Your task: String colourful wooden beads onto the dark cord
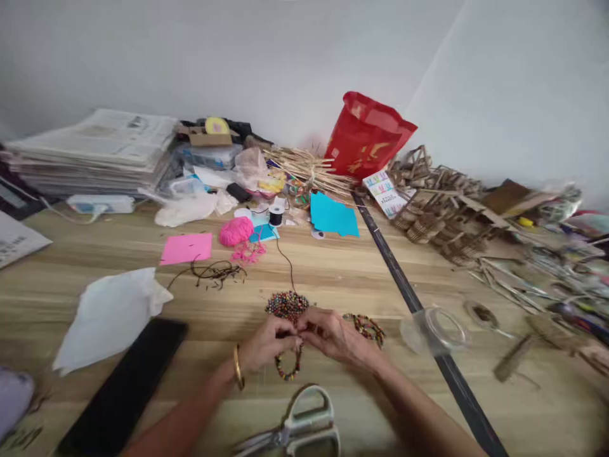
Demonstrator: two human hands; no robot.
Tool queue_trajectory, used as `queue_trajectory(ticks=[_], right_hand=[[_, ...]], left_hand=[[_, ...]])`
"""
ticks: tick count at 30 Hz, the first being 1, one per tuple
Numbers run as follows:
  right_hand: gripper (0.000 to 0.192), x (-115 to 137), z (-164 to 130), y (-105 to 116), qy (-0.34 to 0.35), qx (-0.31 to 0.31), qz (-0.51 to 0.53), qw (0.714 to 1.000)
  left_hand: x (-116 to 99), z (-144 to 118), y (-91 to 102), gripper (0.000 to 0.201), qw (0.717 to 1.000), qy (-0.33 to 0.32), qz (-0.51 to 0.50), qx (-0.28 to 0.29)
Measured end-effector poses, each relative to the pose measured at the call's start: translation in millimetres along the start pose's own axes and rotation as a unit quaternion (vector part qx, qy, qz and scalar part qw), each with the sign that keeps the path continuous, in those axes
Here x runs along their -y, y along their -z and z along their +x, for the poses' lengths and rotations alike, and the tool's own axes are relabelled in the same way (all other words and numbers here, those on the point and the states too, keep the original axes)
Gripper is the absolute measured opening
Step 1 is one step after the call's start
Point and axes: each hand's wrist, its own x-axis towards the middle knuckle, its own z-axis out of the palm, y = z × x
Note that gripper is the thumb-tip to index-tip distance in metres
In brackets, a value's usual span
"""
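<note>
My left hand [270,344], with a gold bangle on its wrist, is pinched closed at the upper end of a small beaded bracelet [288,376]. My right hand [333,331] meets it there, fingertips pressed together at the same end. The multicoloured bead loop hangs down between the hands onto the wooden table [228,387]. Just behind the fingers is a heap of mixed small beads [288,303]. A dark cord [288,257] runs from a spool [276,214] toward this heap. Beaded strings [366,327] lie beyond my right hand. Fingertips partly hide the cord ends.
Scissors [309,416] lie in front of my hands, a black phone [126,387] to the left. Cord scraps [214,273], pink yarn [236,231] and blue paper [334,214] are farther back. A clear round lid [435,330] and small woven baskets [442,231] stand right.
</note>
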Motion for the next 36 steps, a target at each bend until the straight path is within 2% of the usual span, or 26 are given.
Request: queue_trajectory(ticks=[5, 8, 11, 19, 24, 30, 36], right_hand=[[0.012, 7.7, 1.1, 12.9, -0.009, -0.035, 0.002, 0.999], [0.007, 9.1, -1.8, 13.4, -0.02, -0.008, -0.015, 1.0], [0.004, 7.0, -3.3, 8.6, -0.003, 0.011, -0.046, 0.999], [0.008, -1.3, -2.6, 0.7, 0.011, 0.015, -0.066, 0.998], [0.008, 0.1, -3.9, 0.6, 0.013, 0.023, -0.083, 0.996], [0.01, 5.4, -2.7, 2.3, 0.004, 0.028, -0.06, 0.998], [0.011, 6.0, -3.5, 4.9, -0.016, 0.026, -0.033, 0.999]], left_hand=[[2.9, -1.4, 0.6, 0.022, 1.0, 0.006, -0.004, -0.007], [1.3, -0.6, 0.2, 0.022, 1.0, 0.012, -0.012, -0.01], [0.0, 0.0, 0.3, 0.022, 1.0, 0.012, -0.026, -0.011], [6.1, 0.6, 2.3, 0.024, 0.999, 0.005, -0.028, -0.022], [4.3, 1.7, 0.6, 0.025, 0.997, -0.003, -0.074, -0.019], [-0.6, 0.2, 0.9, 0.022, 0.992, 0.0, -0.127, -0.026], [-6.1, -1.6, 1.3, 0.028, 0.988, 0.028, -0.149, -0.029]])
